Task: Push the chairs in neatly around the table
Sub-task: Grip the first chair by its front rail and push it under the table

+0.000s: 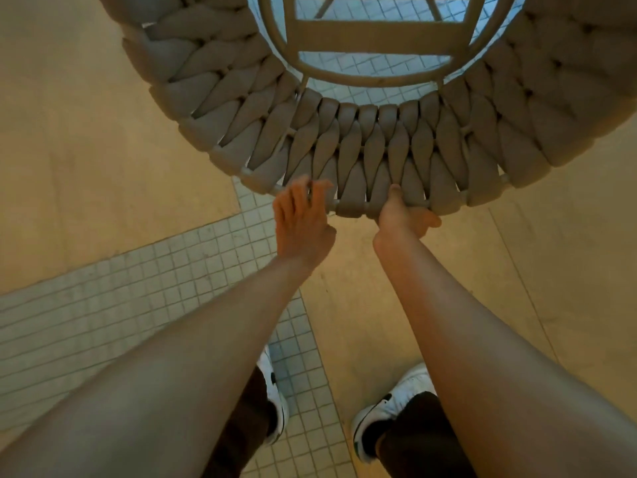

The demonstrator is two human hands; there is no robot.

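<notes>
Grey, thick braided cord wraps the curved backrest of a round woven chair (pixel 362 146), which fills the upper half of the view and arcs from the left edge to the right edge. Through the middle of the chair a pale seat frame (pixel 372 39) with flat slats shows, and small grey-blue tiles are visible through its gaps. The right hand (pixel 403 215) is closed on the lower rim of the backrest, thumb lying up over the braid and the other fingers curled underneath the rim, so they hold the chair. The left hand (pixel 303 222) is just beside it to the left, at the same rim; its fingers (pixel 310 191) are spread wide and loosely bent, their tips against or very close to the cord, and blur makes it hard to tell whether they touch. Both bare forearms reach forward from the bottom corners of the frame. Below them, two white sneakers with dark trim (pixel 389 408) and dark trouser legs stand on the floor. The floor is tan smooth panelling (pixel 69 150) crossed by a band of small square pale tiles (pixel 138 288) that runs from the left edge toward the chair and down between the feet. No desk can be made out in this view.
</notes>
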